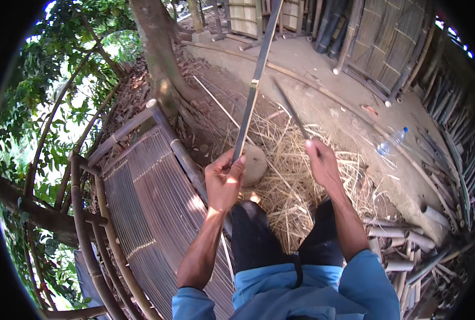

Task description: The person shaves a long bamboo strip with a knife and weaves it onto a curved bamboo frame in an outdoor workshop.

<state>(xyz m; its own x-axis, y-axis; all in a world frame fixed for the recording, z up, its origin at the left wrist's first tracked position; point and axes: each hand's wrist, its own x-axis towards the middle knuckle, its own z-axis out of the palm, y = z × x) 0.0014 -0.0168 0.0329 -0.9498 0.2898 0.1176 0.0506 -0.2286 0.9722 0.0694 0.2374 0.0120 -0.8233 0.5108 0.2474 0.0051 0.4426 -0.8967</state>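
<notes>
My left hand (225, 178) is closed around the lower end of a long bamboo strip (250, 104), dark on one face, with a pale node partway up. The strip slants up and slightly right, past the top edge of the view. To the right, my right hand (321, 162) grips a knife (291, 109) whose thin dark blade points up and left, apart from the strip. The knife's handle is hidden in my fist. Below and between my hands, a heap of pale bamboo shavings (296, 176) covers the ground, next to a round stone (254, 166).
A slatted bamboo bench (157, 197) with a rail stands at my left, close to a tree trunk (160, 48). A plastic bottle (392, 141) lies at the right. Cut bamboo pieces (402, 240) pile up at the lower right. Woven bamboo panels (384, 48) lean at the back.
</notes>
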